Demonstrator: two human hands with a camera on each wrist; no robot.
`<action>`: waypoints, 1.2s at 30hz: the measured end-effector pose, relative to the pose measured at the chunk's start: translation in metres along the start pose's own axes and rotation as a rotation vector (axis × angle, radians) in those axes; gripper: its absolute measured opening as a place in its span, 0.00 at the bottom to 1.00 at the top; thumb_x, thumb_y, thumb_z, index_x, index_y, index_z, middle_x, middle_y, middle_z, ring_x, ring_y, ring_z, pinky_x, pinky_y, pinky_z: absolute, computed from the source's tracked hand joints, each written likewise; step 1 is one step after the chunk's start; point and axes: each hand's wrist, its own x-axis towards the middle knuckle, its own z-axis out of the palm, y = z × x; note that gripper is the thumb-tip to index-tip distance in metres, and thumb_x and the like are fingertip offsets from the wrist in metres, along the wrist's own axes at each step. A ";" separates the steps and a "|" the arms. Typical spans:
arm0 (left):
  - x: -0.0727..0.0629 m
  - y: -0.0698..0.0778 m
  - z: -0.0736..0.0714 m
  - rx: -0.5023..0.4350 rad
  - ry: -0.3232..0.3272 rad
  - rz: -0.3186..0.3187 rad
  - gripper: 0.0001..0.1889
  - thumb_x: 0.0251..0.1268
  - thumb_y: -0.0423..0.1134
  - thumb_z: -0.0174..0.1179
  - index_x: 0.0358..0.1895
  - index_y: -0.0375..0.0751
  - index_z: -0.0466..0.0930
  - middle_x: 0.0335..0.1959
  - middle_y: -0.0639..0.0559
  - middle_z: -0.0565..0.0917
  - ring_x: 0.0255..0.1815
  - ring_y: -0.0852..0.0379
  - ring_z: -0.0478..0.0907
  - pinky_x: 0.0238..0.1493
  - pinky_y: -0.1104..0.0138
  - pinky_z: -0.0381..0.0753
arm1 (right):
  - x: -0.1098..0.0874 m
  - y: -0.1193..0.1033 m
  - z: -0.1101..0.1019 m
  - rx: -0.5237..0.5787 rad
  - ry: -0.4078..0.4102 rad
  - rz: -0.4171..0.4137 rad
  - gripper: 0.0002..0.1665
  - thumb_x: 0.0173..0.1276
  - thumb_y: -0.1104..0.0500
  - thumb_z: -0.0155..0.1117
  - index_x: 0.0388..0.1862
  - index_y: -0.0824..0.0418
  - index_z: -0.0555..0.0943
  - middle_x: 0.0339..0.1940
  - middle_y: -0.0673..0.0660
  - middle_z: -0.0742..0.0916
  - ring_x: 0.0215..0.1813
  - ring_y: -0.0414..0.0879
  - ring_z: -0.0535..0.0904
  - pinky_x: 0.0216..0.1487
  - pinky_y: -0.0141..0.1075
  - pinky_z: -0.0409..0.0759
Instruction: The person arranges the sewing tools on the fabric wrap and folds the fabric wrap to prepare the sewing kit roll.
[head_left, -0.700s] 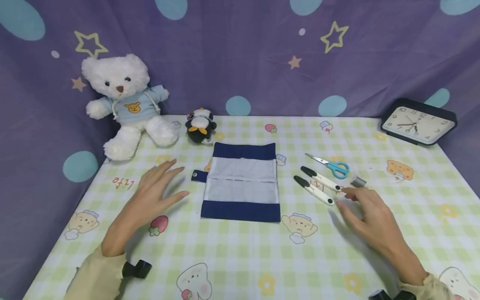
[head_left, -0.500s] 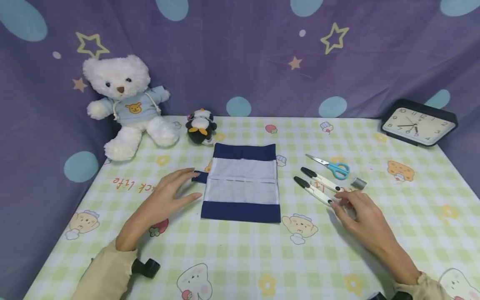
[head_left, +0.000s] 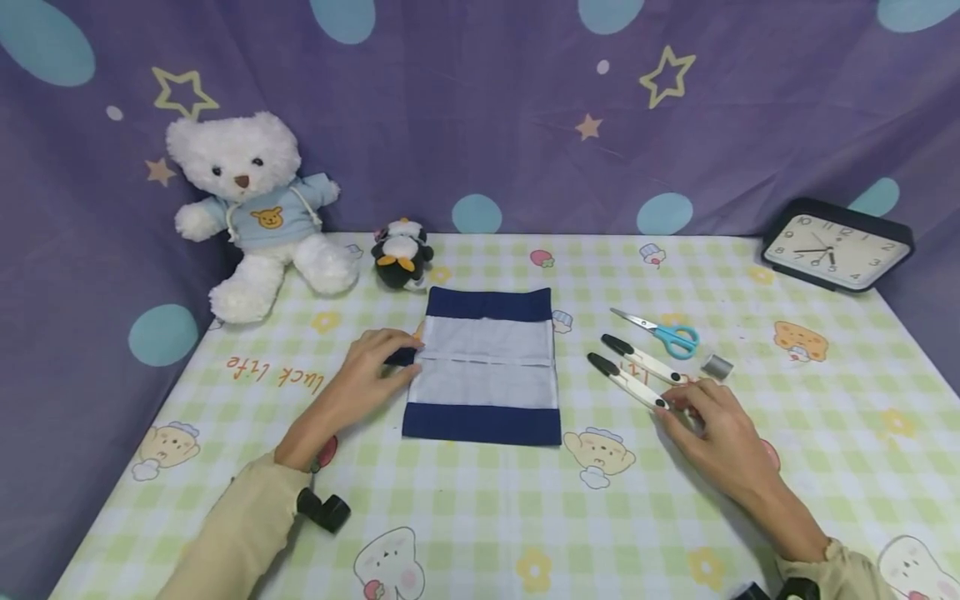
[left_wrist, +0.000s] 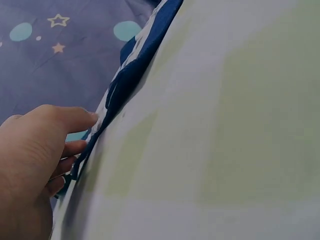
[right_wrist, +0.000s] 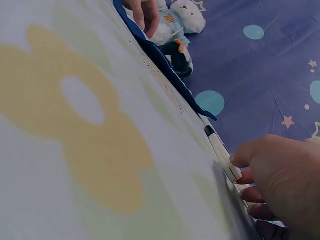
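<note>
Navy-and-pale cloth pouch [head_left: 487,337], rectangular, spread on a checked tablecloth [head_left: 465,517]; flat from the head, rippled-edged from the left wrist. Left hand [head_left: 363,371] at its side tab [head_left: 401,357], fingers relaxed. Right hand [head_left: 723,433] at the rounded end of a slim white tool [head_left: 637,387]; impossible to tell if pinching. Blue-handled scissors [head_left: 659,331], head view only.

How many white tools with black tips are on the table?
2. The farther tool lies beside the blue-handled scissors; the nearer tool lies alongside, one end at the right hand. Any under a hand would be hidden.
</note>
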 end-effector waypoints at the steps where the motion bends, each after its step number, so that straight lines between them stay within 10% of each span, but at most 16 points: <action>1: 0.001 0.000 0.001 -0.003 0.002 -0.005 0.15 0.73 0.38 0.66 0.59 0.40 0.84 0.59 0.43 0.80 0.63 0.39 0.71 0.64 0.43 0.61 | 0.000 0.000 0.000 0.002 0.001 0.000 0.11 0.58 0.68 0.77 0.41 0.63 0.87 0.37 0.53 0.83 0.39 0.44 0.70 0.43 0.38 0.64; 36: 0.007 -0.006 0.004 -0.102 0.053 -0.098 0.07 0.70 0.39 0.69 0.47 0.46 0.87 0.53 0.50 0.80 0.55 0.47 0.72 0.56 0.50 0.70 | 0.004 0.005 0.008 0.234 0.070 0.050 0.15 0.62 0.77 0.72 0.46 0.67 0.85 0.36 0.54 0.87 0.35 0.33 0.77 0.39 0.21 0.71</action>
